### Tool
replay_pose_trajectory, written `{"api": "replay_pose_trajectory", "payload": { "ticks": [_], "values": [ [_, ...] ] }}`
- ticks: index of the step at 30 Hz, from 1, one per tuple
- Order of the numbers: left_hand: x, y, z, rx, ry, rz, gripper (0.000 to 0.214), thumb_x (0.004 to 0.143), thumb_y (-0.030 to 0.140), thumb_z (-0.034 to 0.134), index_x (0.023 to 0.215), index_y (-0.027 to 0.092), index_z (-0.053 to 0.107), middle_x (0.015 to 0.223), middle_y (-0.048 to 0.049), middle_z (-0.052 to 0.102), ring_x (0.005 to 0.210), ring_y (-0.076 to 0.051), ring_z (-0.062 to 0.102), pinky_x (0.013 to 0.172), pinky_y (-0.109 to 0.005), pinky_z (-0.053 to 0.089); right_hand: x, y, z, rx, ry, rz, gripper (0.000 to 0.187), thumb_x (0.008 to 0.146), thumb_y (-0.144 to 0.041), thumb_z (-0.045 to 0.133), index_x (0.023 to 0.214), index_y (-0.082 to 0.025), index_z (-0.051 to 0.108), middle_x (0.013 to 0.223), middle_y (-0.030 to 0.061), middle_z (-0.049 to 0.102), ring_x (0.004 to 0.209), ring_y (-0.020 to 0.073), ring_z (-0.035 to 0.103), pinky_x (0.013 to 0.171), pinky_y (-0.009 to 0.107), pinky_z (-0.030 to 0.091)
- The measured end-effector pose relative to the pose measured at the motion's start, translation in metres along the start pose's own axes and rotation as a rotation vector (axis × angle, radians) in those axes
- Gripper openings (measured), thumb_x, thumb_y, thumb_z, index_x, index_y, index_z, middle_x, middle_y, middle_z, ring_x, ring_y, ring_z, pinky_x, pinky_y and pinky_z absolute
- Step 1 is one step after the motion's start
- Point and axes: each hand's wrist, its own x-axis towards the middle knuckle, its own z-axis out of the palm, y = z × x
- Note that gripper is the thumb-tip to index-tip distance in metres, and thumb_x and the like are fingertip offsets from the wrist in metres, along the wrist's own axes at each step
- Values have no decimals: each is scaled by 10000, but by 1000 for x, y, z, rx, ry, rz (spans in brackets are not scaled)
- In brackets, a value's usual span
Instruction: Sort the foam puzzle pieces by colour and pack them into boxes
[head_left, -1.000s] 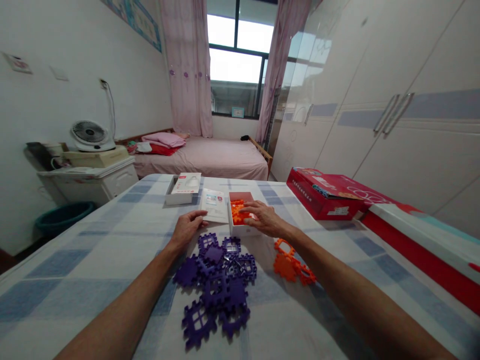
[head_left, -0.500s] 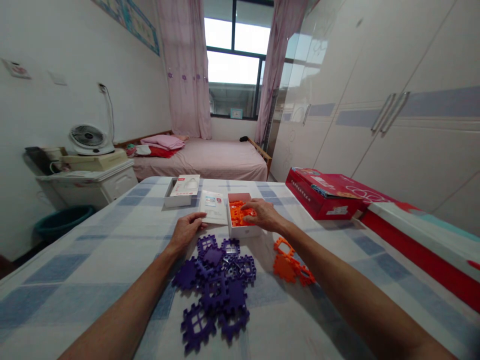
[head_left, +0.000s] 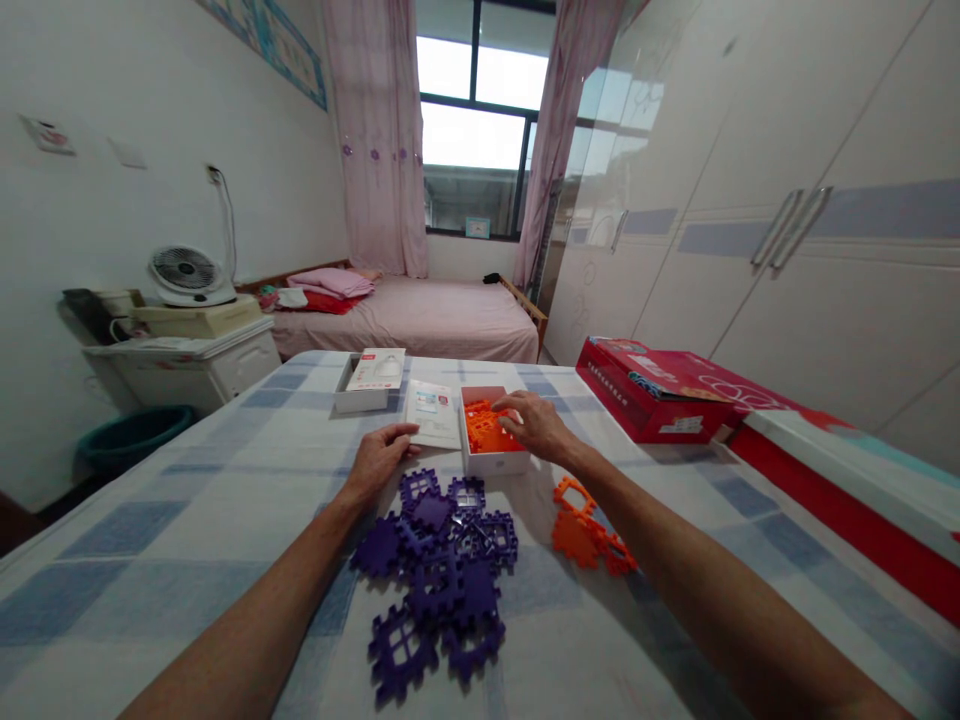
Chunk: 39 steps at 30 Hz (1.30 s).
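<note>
My left hand (head_left: 382,462) rests on the tablecloth with fingers stretched out, the fingertips at the lower-left corner of a white leaflet (head_left: 435,420). My right hand (head_left: 538,425) reaches over a small white box (head_left: 495,463). Its curved fingers are apart and touch the orange interlocking plastic pieces (head_left: 482,425) inside; no piece shows clearly gripped. Nearer to me lies a pile of purple interlocking pieces (head_left: 435,585) with notched edges, some solid and some window-shaped. Several loose orange pieces (head_left: 577,540) lie beside my right forearm.
At the table's far left stands an open box with its printed lid (head_left: 379,368) leaning in it. A red carton (head_left: 652,390) and a long white-and-red box (head_left: 847,490) occupy the right side. Beyond the table are a bed (head_left: 442,315) and a fan (head_left: 191,275).
My right fingers have shifted slightly among the orange pieces, and a flat orange piece shows more plainly in the box. My left hand stays by the leaflet. The view has shifted slightly.
</note>
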Motion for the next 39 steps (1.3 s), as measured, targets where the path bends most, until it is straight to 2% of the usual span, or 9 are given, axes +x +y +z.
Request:
{"api": "replay_pose_trajectory", "payload": {
  "ticks": [5, 13, 18, 20, 23, 27, 29, 35, 39],
  "values": [
    [-1, 2, 0, 5, -3, -10, 405, 608, 258, 589, 966, 93, 684, 629, -43, 687, 626, -163, 633, 669, -253, 498, -4, -5, -6, -28, -141, -50, 212, 836, -212, 524, 920, -216, 719, 1072, 60, 677, 1008, 200, 594, 876, 312, 425],
    [-1, 3, 1, 7, -18, -17, 429, 621, 257, 570, 996, 72, 664, 629, -39, 686, 609, -145, 615, 673, -253, 491, -8, 0, -13, 48, -2, -13, 222, 856, -212, 503, 940, -183, 706, 1026, 77, 681, 970, 190, 604, 892, 323, 428],
    [-2, 3, 0, 14, -14, 4, 446, 622, 255, 570, 1014, 65, 666, 621, -35, 686, 605, -140, 610, 666, -241, 484, -50, 15, -39, 122, -24, -33, 255, 866, -272, 505, 1044, -185, 666, 1138, 93, 634, 1060, 207, 571, 963, 360, 399],
    [-2, 2, 0, 19, -15, 15, 442, 620, 253, 574, 1010, 68, 672, 621, -36, 686, 607, -144, 614, 659, -242, 482, -75, 22, -52, 110, -95, 50, 325, 854, -348, 526, 1115, -189, 638, 1199, 106, 597, 1101, 233, 547, 987, 393, 383],
    [-1, 0, 0, 23, -12, 16, 439, 617, 253, 581, 1005, 72, 676, 616, -37, 686, 608, -153, 621, 656, -250, 486, -110, 28, -63, 109, -354, 170, 606, 766, -482, 616, 1298, -209, 521, 1368, 122, 466, 1229, 282, 451, 1043, 442, 326],
    [-1, 1, 1, 11, 0, -6, 441, 611, 248, 587, 1008, 77, 672, 621, -32, 687, 604, -146, 618, 663, -247, 492, -133, 21, -54, 92, -571, 272, 993, 628, -525, 718, 1458, -209, 273, 1524, 145, 207, 1386, 330, 195, 1107, 511, 176],
    [-2, 2, 1, 18, 9, -10, 432, 607, 244, 587, 998, 81, 673, 621, -28, 688, 602, -143, 612, 665, -245, 492, -134, 16, -46, 78, -561, 287, 997, 617, -499, 727, 1454, -187, 283, 1519, 160, 211, 1392, 322, 174, 1113, 500, 155],
    [-5, 6, 0, 48, -2, -13, 444, 608, 262, 586, 1003, 75, 667, 618, -28, 688, 609, -142, 607, 678, -245, 488, -134, 12, -35, 115, -393, 274, 945, 550, -368, 759, 1400, -179, 391, 1429, 161, 333, 1285, 305, 361, 1069, 437, 289],
    [-5, 6, 1, 58, -1, -15, 455, 602, 262, 578, 1008, 75, 665, 619, -25, 686, 610, -139, 605, 677, -236, 484, -138, 19, -35, 194, -310, 219, 835, 627, -359, 701, 1381, -153, 408, 1411, 154, 345, 1276, 274, 383, 1076, 397, 311]
  ]
}}
